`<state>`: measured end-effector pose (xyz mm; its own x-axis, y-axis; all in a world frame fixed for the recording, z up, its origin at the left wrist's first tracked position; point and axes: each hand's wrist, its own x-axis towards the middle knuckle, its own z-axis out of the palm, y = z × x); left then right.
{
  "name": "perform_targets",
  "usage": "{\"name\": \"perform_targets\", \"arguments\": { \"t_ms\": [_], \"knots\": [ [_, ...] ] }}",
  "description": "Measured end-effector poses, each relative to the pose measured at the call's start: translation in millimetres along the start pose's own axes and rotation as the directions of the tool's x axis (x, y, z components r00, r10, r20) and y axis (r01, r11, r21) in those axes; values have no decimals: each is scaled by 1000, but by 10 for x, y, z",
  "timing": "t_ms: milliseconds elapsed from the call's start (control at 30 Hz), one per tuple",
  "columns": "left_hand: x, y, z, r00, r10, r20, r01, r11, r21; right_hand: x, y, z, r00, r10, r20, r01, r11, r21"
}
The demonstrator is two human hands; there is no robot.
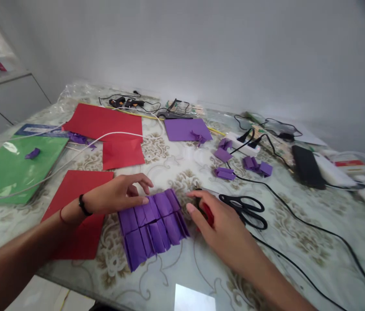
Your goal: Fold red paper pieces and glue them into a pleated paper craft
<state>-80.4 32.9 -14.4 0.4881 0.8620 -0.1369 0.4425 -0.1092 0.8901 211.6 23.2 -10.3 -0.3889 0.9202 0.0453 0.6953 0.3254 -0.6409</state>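
Note:
A sheet of purple paper (156, 222), pleated into raised folds in two rows, lies on the table between my hands. My left hand (127, 192) is at its upper left edge, thumb touching the paper and the other fingers loosely bent and apart. Right of the paper is my right hand (217, 222), with thumb and index finger apart and the other fingers curled around a red object (208, 214). Most of that object is hidden, so I cannot tell its kind. Black-handled scissors (247, 209) lie just beyond this hand, their blades partly covered by it.
Red sheets (104, 123) and a green pack (17, 168) lie left. Folded purple pieces (224, 173) sit near a white power strip (242, 144). A black cable (286, 207) crosses the right side. Glue guns (125, 103) and a purple sheet (182, 129) are at the back.

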Motion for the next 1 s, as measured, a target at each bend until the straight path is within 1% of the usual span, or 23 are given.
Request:
{"name": "perform_targets", "arguments": {
  "t_ms": [33,67,167,233,333,433,567,633,700,767,867,1000],
  "knots": [
    [0,6,1,1000,15,-1,-15,998,68,-24,3,-2,1000,-7,-22,6,999,-47],
    [-3,18,5,999,38,-8,-37,992,122,-51,7,1,1000,-21,-21,19,996,-82],
    [-15,69,43,987,151,-48,-136,964,228,-137,11,51,997,-64,44,70,986,-149],
    [-17,90,96,974,225,-39,-205,937,285,-184,7,106,993,-65,94,79,983,-163],
    [-10,91,207,960,281,4,-265,899,349,-242,-6,159,990,-75,120,92,985,-143],
    [-4,95,308,946,323,-18,-287,865,412,-306,-30,137,991,-92,101,100,992,-81],
    [7,152,360,901,430,56,-398,768,501,-400,-38,50,993,-69,97,68,997,21],
    [14,186,347,899,432,67,-402,757,516,-439,-7,15,992,-70,105,65,997,45],
    [16,210,316,908,416,51,-386,783,488,-467,43,-11,990,-81,114,76,996,50],
    [11,222,275,911,413,12,-377,818,434,-486,94,-33,989,-93,119,88,995,47],
    [0,226,213,925,375,-55,-330,868,371,-499,135,-69,979,-126,159,122,992,35],
    [1,213,164,954,286,-91,-238,905,352,-499,132,-107,958,-188,216,190,982,11]
  ]
}}
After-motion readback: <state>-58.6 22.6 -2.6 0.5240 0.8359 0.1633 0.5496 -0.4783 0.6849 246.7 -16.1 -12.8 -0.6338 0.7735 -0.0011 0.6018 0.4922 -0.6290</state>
